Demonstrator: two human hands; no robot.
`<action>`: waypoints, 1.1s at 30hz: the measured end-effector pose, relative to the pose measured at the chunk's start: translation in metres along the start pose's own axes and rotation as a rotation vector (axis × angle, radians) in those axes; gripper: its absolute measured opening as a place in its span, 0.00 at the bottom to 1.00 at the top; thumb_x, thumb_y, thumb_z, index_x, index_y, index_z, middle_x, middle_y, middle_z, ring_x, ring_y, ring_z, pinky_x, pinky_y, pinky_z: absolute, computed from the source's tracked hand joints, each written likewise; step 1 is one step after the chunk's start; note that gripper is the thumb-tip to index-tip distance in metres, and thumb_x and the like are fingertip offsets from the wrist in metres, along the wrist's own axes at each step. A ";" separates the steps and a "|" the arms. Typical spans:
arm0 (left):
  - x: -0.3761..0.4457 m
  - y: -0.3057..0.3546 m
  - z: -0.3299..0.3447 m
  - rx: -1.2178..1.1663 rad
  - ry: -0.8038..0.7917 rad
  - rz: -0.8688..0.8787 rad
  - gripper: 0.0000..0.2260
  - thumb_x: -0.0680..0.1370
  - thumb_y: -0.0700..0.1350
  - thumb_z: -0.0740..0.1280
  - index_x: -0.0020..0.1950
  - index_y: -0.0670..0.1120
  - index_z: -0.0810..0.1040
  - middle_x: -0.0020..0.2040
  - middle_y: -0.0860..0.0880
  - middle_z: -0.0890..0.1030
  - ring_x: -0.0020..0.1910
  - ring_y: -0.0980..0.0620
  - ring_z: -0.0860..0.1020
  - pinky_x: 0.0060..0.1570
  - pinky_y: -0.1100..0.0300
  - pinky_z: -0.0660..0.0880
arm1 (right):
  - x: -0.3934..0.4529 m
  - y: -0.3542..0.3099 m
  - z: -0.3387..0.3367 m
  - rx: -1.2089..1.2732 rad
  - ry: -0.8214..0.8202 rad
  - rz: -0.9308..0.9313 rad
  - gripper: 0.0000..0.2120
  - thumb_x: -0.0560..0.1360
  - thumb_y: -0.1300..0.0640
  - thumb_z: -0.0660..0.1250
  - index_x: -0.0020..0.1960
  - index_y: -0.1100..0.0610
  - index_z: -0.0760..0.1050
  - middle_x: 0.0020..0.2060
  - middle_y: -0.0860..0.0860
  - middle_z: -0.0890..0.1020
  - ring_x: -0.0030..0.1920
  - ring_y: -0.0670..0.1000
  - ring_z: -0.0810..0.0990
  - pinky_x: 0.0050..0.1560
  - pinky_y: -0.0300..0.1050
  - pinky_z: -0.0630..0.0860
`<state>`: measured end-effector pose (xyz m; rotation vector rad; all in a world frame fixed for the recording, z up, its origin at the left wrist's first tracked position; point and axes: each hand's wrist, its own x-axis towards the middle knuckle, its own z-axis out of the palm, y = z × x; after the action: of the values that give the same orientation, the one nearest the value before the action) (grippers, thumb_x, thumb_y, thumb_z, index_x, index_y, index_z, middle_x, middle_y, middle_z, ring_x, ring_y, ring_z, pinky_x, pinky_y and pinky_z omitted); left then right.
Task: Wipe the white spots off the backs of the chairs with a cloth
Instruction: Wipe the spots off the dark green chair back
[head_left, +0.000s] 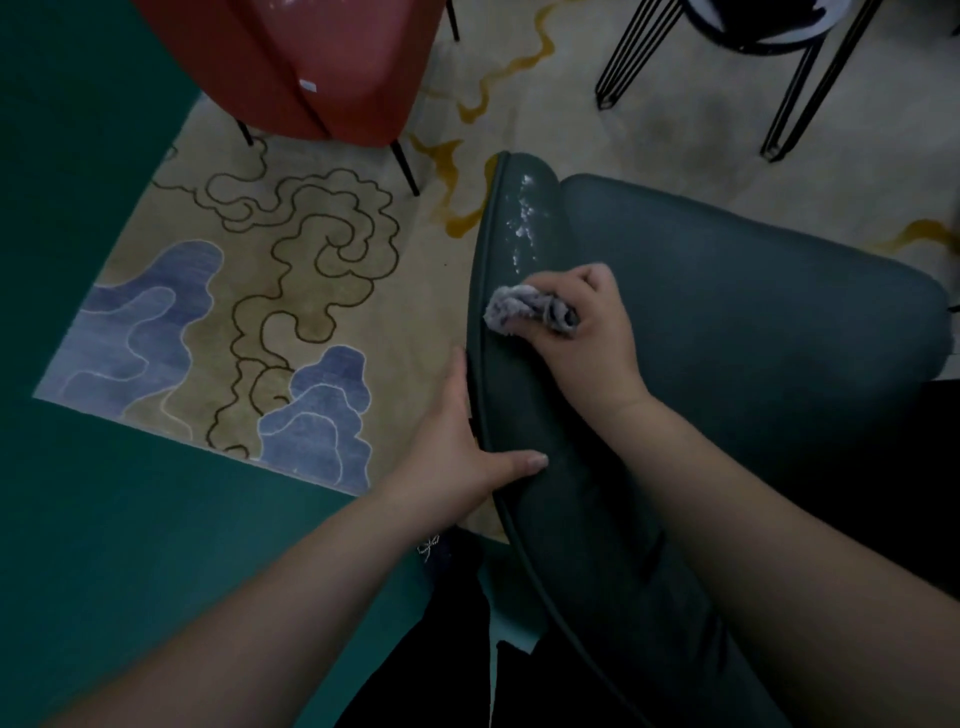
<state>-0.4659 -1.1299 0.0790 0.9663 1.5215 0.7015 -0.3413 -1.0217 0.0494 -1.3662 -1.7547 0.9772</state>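
Right hand (587, 332) clenched around crumpled grey cloth (524, 309) atop dark green padded chair back (524, 395); left hand (457, 441) gripping its edge, thumb outstretched.

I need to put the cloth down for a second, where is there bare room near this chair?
The green chair's seat, right of the right hand gripping the cloth, is bare. So is the rug between it and the red chair. The backrest top is crowded: white spots, both hands.
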 end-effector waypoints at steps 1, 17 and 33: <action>0.005 0.001 -0.003 -0.001 -0.004 0.008 0.45 0.66 0.42 0.79 0.75 0.57 0.56 0.64 0.63 0.73 0.60 0.61 0.76 0.60 0.58 0.75 | -0.006 0.002 -0.003 0.009 -0.005 0.008 0.14 0.66 0.60 0.77 0.51 0.54 0.81 0.46 0.50 0.69 0.47 0.48 0.75 0.52 0.32 0.71; 0.079 0.036 0.022 0.300 0.474 -0.025 0.24 0.82 0.51 0.55 0.77 0.48 0.56 0.74 0.48 0.65 0.70 0.49 0.66 0.65 0.55 0.65 | 0.050 0.010 -0.012 0.482 0.090 0.289 0.13 0.70 0.58 0.73 0.43 0.38 0.80 0.49 0.48 0.83 0.50 0.44 0.81 0.53 0.39 0.77; 0.082 0.031 0.032 0.438 0.617 -0.013 0.23 0.82 0.50 0.51 0.77 0.49 0.57 0.72 0.48 0.68 0.67 0.46 0.70 0.60 0.57 0.67 | 0.101 0.022 0.005 0.225 -0.083 0.145 0.12 0.74 0.55 0.70 0.55 0.43 0.79 0.48 0.48 0.71 0.46 0.38 0.74 0.48 0.22 0.68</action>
<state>-0.4299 -1.0458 0.0592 1.1170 2.2897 0.7068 -0.3565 -0.9201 0.0351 -1.3371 -1.5666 1.2862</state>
